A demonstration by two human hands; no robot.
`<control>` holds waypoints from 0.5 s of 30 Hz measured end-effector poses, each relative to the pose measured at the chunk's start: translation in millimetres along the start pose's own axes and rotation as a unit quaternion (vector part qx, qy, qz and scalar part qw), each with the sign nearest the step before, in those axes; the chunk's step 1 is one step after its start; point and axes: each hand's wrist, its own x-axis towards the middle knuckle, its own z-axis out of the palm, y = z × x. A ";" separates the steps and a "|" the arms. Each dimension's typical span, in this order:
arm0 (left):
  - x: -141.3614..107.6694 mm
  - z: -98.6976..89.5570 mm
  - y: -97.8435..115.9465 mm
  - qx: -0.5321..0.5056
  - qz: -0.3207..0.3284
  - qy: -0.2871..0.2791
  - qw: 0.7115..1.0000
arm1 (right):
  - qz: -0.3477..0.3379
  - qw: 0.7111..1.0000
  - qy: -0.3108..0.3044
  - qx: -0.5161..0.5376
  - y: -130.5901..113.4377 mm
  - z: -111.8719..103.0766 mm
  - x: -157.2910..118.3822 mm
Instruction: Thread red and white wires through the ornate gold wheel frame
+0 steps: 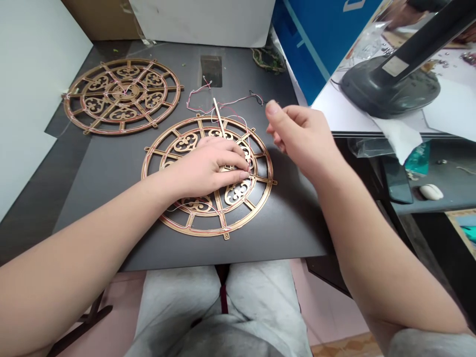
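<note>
A round wooden openwork panel [266, 161] with scroll cut-outs lies flat on the dark table, thin red and white wires running along its rings. My left hand [213, 163] rests over its middle, thumb and index tips pressed together at a thin wire [249, 151] on the right inner ring. From beneath this hand a pale thin stick [218, 115] points away from me; its lower end is hidden. To the right, my right hand [299, 131] is raised off the table, fingers curled and thumb against the index finger. Whatever they hold is too small to make out.
A second wired round panel [171, 111] lies at the back left. Loose wires [199, 109] trail behind the near panel. White and blue boards [303, 39] wall the back. At right stand a black lamp base [390, 87], a phone [397, 181] and a white mouse [431, 192].
</note>
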 end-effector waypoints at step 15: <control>2.2 -1.6 -2.3 -0.028 0.015 0.012 0.999 | 0.041 0.966 -0.205 -0.154 -8.1 1.0 -56.5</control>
